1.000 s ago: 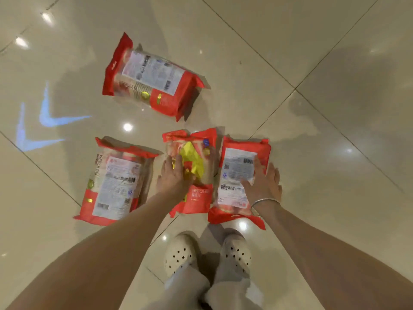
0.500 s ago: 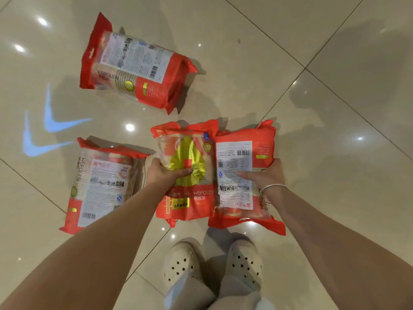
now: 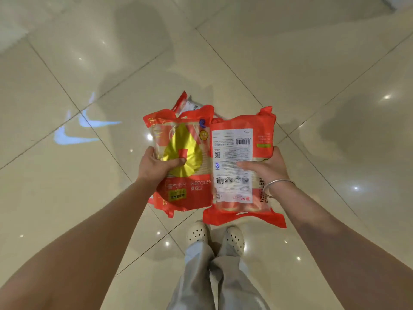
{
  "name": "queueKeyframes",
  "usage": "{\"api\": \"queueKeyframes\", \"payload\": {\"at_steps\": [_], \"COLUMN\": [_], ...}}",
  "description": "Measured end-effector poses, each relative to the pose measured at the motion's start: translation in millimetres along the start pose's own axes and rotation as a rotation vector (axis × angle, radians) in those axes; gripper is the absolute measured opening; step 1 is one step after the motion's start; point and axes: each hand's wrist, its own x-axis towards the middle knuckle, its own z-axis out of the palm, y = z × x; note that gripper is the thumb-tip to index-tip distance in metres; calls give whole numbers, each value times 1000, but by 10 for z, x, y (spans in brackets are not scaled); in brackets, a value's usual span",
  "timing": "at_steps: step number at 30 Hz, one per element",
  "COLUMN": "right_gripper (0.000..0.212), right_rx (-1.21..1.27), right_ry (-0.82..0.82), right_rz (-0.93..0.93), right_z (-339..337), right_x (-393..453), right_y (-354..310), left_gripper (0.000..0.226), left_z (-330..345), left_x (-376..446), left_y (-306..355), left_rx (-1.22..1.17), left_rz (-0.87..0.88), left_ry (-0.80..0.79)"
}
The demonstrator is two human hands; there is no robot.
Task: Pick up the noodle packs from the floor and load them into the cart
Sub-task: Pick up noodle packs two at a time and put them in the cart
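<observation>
Your left hand (image 3: 156,165) and right hand (image 3: 266,167) each clamp a noodle pack, front-side pack (image 3: 181,157) and label-side pack (image 3: 237,166), long axes pointing away from you, cart unseen.

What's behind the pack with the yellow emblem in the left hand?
Past the top edge of the yellow-emblem pack in the left hand, a corner of another noodle pack shows. The rest is covered.

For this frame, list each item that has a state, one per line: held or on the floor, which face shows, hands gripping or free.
Left hand: gripping, thumb on top.
Front-face noodle pack: lifted off the floor, yellow print facing up.
Right hand: gripping.
Label-face noodle pack: lifted, barcode side up.
Third noodle pack: on the floor, mostly hidden behind the held packs.
Cart: not in view.
</observation>
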Motion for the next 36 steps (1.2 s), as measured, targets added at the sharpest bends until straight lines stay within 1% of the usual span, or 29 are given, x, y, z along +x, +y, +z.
{"api": "queueKeyframes", "payload": {"at_steps": [5,9,12,14,16,18,21,24,28,30,32,34,35,36], "right_gripper": [83,93,96,93,80,64,58,45,42,40,45,42,40,38], "right_rx": [-44,-87,-114,-133,-173,-212,-260,-297,-327,-350,-391,-434,-452,-471], "right_ry": [-170,-327,-456,-564,-672,-778,-945,-1108,-1307,-1411,-1500,-1597,-1647,-1696], "right_rz": [-153,-285,-376,-440,-521,-582,-631,-669,-710,-696,-704,-727,-732,-729], "right_z": [27,128,303,487,726,1027,1570,2174,2905,3224,3531,3811,3935,4049], "right_x": [-1114,-2054,-2747,-3221,-3712,-4220,-5043,-5973,-7280,-7890,-8481,-9056,-9333,-9616], "right_y": [-1391,-2234,-2706,-2952,-3150,-3258,-3253,-3032,-2458,-2135,-1789,-1431,-1250,-1066], "left_gripper": [67,70,69,71,73,66,63,59,77,80,85,85,88,95], "left_z": [-1152,-2026,-2604,-2983,-3367,-3758,-4350,-4906,-5556,-5819,-6023,-6202,-6267,-6318], "left_x": [-1197,-2201,-2927,-3373,-3795,-4231,-4881,-5573,-6572,-7061,-7546,-8000,-8210,-8417], "left_y": [913,1269,1309,1239,1080,838,309,-367,-1330,-1829,-2303,-2799,-3031,-3240], "left_rx": [-144,-265,-373,-444,-502,-561,-656,-734,-801,-828,-855,-887,-907,-936], "left_rz": [51,86,110,133,151,163,167,153,120,105,77,44,20,-2], "left_ry": [105,198,304,385,466,541,669,795,965,1063,1153,1227,1271,1318]}}
